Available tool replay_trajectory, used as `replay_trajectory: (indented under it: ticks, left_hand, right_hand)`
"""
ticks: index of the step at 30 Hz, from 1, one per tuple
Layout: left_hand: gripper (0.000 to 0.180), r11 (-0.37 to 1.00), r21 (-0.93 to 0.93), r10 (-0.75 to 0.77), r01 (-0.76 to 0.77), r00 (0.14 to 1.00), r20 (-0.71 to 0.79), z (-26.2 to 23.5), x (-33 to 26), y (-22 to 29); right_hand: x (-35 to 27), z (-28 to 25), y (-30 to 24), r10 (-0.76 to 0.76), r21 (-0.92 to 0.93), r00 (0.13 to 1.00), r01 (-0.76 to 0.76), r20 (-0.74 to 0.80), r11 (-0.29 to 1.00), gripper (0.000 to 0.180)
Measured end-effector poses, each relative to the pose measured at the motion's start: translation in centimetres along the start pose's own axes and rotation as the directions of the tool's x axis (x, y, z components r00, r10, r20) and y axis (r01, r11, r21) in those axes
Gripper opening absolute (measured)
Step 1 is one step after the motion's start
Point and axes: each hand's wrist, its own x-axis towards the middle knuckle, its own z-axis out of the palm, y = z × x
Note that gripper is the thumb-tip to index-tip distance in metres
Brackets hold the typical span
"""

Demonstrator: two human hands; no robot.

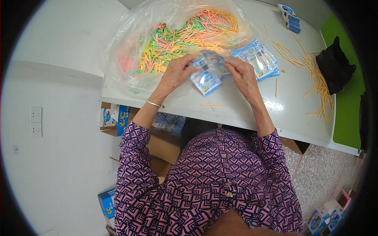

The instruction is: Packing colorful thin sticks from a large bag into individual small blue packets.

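Note:
Over the near part of the white table, my left hand (178,72) pinches a small blue-and-white packet (207,82) at its upper left edge. Opposite it, my right hand (242,76) is closed with thumb and fingertips on a partly clear bluish packet (214,59), smeared by motion. Whether these are two packets or parts of one, I cannot tell. Right behind my right hand lies a pile of clear packets with blue striped edges (258,59). Beyond my left hand, a large clear plastic bag (124,43) gapes around many thin pink, green, yellow and orange sticks (173,43).
Loose pale yellow sticks (319,82) are strewn on the right, beside a black bag (334,65). A single stick (211,104) lies near the table's front edge. Blue-and-white packets (290,20) stand at the far right corner. Cartons (114,118) sit below the table.

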Motion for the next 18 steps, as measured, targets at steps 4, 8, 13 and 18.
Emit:
replay_trajectory:
  ticks: [4, 8, 13, 18]
  left_hand:
    - [0.033, 0.885, 0.351, 0.401, -0.308, 0.886, -0.235, -0.1, 0.3, 1.9]
    - [0.020, 0.926, 0.115, 0.370, -0.358, 0.924, -0.095, 1.0, 0.3, 3.4]
    - [0.014, 0.936, 0.170, 0.329, -0.307, 0.936, -0.126, 1.5, 0.1, 3.5]
    - [0.014, 0.905, 0.312, 0.318, -0.290, 0.947, -0.042, 0.5, 0.7, 3.7]
  right_hand:
    - [-0.2, 0.0, 0.3, -0.043, 0.056, 0.997, 0.039, 0.072, 0.998, 0.018]
    - [-0.7, 0.3, -0.8, 0.097, 0.168, 0.981, -0.126, 0.170, 0.978, 0.019]
    - [-1.0, 0.1, -0.2, 0.123, 0.078, 0.973, -0.141, 0.198, 0.987, 0.021]
    - [-0.9, 0.5, -0.3, 0.064, 0.002, 0.978, -0.065, 0.197, 0.998, 0.029]
